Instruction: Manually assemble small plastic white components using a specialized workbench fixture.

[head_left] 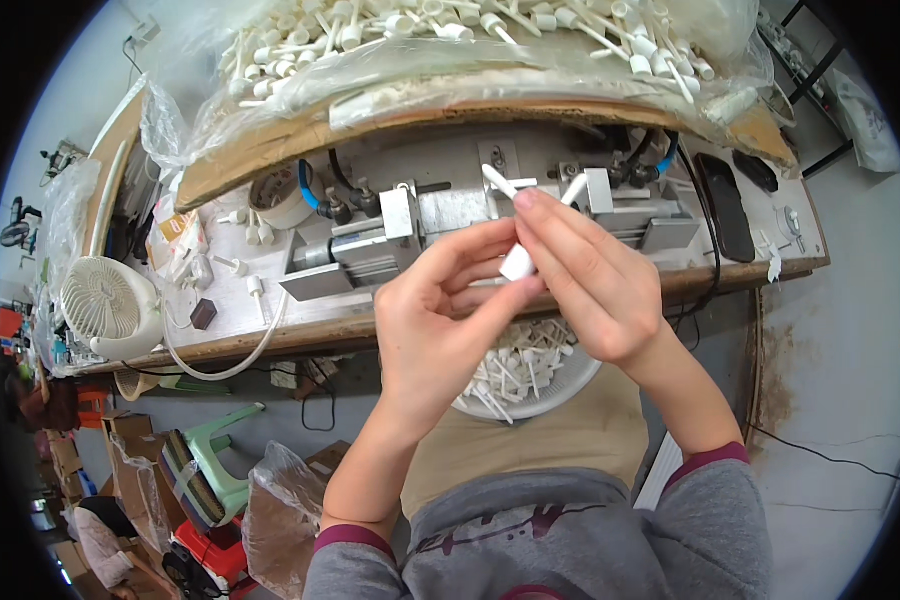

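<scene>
My left hand (435, 315) is closed, thumb and fingers pinching a small white plastic cap (517, 263) above the table's front edge. My right hand (600, 290) meets it from the right, fingers nearly straight and pressed together round a thin white stick (497, 180) that pokes out past the fingertips. A second white rod end (575, 189) shows behind the right fingers; whether it belongs to the cap is hidden. Just beyond the hands is a metal clamping fixture (455, 212) with blocks on both sides. Below them, a white bowl (580, 385) on my lap holds many small white stemmed pieces.
A plastic-lined cardboard shelf (450, 112) heaped with white stemmed caps overhangs the fixture. Blue air hoses (308, 185) run to it. A white fan (110, 305), tape roll (282, 205) and loose caps stand left; a phone (725, 210) lies right. A green stool (220, 455) is on the floor.
</scene>
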The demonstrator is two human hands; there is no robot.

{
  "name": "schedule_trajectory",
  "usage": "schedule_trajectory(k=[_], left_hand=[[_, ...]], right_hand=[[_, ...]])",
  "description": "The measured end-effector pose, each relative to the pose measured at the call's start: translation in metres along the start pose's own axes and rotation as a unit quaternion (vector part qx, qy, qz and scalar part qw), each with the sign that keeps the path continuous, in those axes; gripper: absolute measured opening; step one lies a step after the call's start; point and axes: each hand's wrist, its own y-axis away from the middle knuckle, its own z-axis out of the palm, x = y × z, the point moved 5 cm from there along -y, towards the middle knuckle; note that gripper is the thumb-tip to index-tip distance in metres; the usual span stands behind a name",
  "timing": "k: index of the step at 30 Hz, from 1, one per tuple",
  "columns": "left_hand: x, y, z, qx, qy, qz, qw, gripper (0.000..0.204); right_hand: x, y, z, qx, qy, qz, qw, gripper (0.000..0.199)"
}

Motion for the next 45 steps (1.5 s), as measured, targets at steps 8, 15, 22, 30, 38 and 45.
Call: schedule_trajectory(k=[8, 15, 22, 30, 38, 45], left_hand=[[-0.001, 0.018, -0.004, -0.024, -0.329, 0.179, 0.927, 0.034], [-0.007, 0.005, 0.009, -0.08, -0.61, 0.21, 0.76, 0.029], [-0.009, -0.001, 0.007, -0.097, -0.606, 0.192, 0.766, 0.031], [0.069, -0.068, -0.012, -0.052, -0.478, 0.214, 0.85, 0.034], [0.071, -0.177, -0.025, 0.057, -0.65, 0.286, 0.702, 0.029], [0.075, -0.172, -0.022, 0.037, -0.584, 0.222, 0.78, 0.027]], right_hand=[[0.035, 0.012, -0.016, 0.064, 0.005, 0.199, 0.978, 0.021], [0.056, 0.037, -0.008, 0.058, -0.375, 0.489, 0.785, 0.025], [0.035, 0.022, -0.017, 0.054, -0.486, 0.457, 0.743, 0.045], [0.024, 0.028, -0.023, -0.058, -0.182, 0.307, 0.932, 0.034], [-0.017, 0.033, 0.025, -0.225, -0.041, 0.137, 0.964, 0.021], [-0.011, 0.02, 0.036, -0.288, -0.006, 0.146, 0.947, 0.02]])
